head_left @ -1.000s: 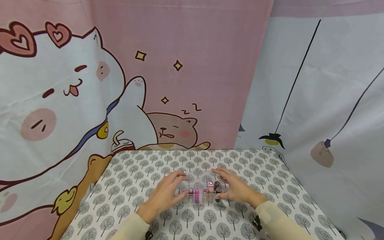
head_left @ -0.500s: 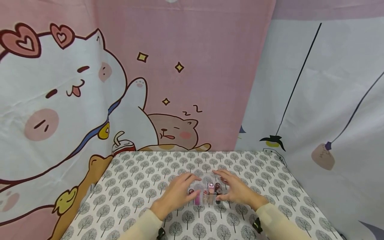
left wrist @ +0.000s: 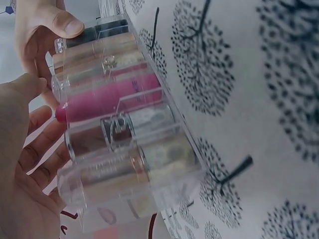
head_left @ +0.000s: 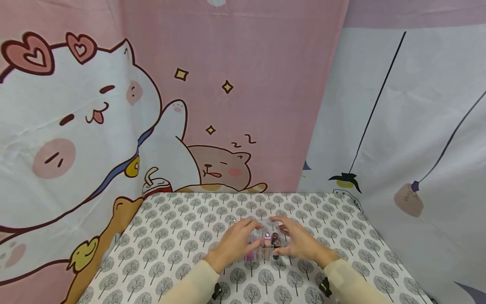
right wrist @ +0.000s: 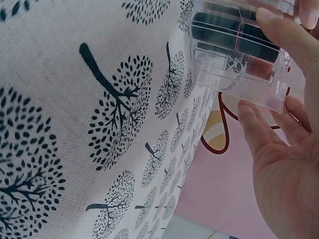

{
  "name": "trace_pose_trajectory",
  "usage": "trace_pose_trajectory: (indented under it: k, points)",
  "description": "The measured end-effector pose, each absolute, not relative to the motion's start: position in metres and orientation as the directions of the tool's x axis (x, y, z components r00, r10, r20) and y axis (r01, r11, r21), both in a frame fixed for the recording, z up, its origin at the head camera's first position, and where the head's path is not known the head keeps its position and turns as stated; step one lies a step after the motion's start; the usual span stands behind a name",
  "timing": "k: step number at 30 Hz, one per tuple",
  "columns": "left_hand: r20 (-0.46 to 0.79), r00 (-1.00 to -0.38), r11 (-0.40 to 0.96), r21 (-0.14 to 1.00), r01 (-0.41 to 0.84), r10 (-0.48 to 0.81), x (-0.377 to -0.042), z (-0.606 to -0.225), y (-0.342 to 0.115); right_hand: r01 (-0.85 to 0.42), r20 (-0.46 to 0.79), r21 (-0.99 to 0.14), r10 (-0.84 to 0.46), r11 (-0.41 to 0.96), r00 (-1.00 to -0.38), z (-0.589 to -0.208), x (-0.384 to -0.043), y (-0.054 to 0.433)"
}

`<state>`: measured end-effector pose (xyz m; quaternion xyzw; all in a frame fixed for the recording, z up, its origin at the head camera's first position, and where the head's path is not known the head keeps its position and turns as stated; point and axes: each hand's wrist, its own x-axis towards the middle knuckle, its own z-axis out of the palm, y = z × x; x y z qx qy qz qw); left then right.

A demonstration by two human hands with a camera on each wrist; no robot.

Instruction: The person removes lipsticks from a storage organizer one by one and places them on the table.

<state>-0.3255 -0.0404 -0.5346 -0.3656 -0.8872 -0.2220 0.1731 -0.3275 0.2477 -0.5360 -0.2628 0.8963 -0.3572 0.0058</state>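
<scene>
Between my hands a clear plastic lipstick organizer (left wrist: 112, 219) stands on the tree-print cloth, holding several lipsticks in a row. A bright pink tube (left wrist: 109, 99) stands out near its middle. Beside it is a dark tube with a silver bow (left wrist: 94, 142). My left hand (head_left: 236, 241) reaches over the left part, thumb in front of the pink tube and fingers spread behind, gripping nothing. At the right end my right hand (head_left: 303, 242) spans the organizer. Its thumb rests by the black tubes (right wrist: 214, 27), while its fingertips are at the back edge.
The cloth (head_left: 182, 253) with grey trees covers the table. A hanging (head_left: 265, 105) printed with cartoon animals rises along the table's back edge. Long pale sleeves cover both arms, with a dark strap (head_left: 325, 287) near the right wrist.
My left hand has slid right along the organizer, from its left end to over the pink tube. The right hand has kept its place. The head view has shifted slightly.
</scene>
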Motion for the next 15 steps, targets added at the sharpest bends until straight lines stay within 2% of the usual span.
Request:
trace_pose_trajectory:
  k: [8,15]
  points:
    - [0.409,-0.726,0.669,0.301,0.679,0.553,-0.329,-0.535,-0.026,-0.469,0.179,-0.651,-0.479,0.597,-0.859,-0.538,-0.328,0.248]
    - [0.403,-0.729,0.667,0.311,0.677,0.553,-0.331,-0.534,-0.016,-0.458,0.176,-0.659,-0.47,0.596,-0.865,-0.539,-0.329,0.249]
